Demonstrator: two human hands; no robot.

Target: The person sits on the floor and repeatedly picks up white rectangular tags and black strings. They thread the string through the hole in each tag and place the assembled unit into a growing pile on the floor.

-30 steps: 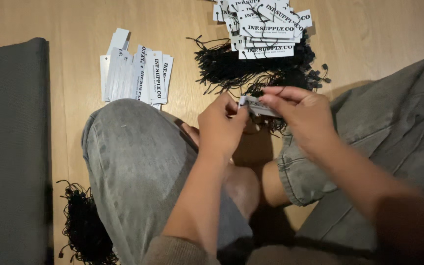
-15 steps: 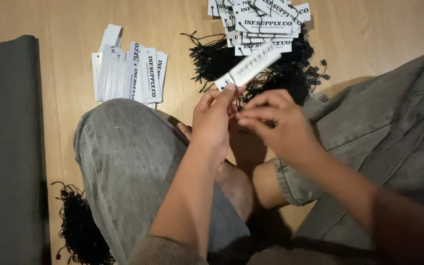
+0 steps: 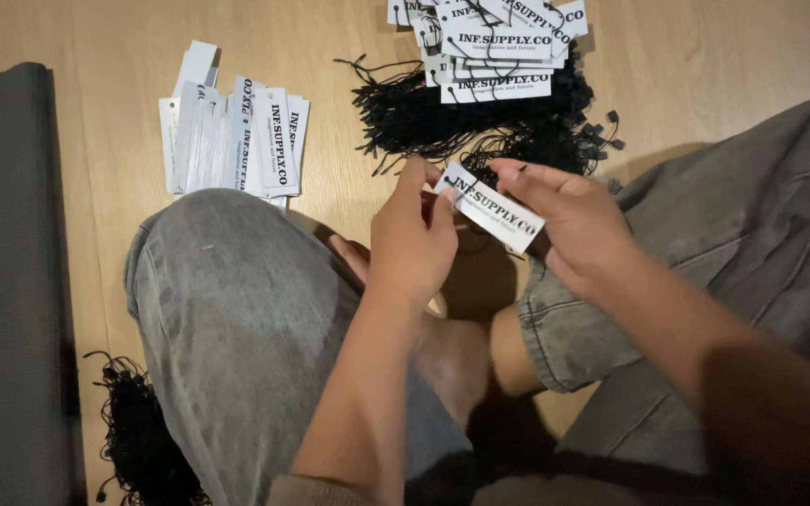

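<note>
A white rectangular paper tag (image 3: 491, 208) with black print sits tilted near the middle of the frame, pinched between the left hand (image 3: 414, 239) and the right hand (image 3: 574, 230). At upper left, a fanned stack of white tags (image 3: 234, 141) lies on the wooden floor. At the top centre, a loose heap of white tags (image 3: 494, 47) rests on black strings.

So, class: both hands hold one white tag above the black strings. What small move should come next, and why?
Probably feed a string through the tag's hole. The left hand pinches the tag's holed end, the right hand steadies the other end, and no string shows through it. Loose black strings lie just beyond on the floor.
</note>
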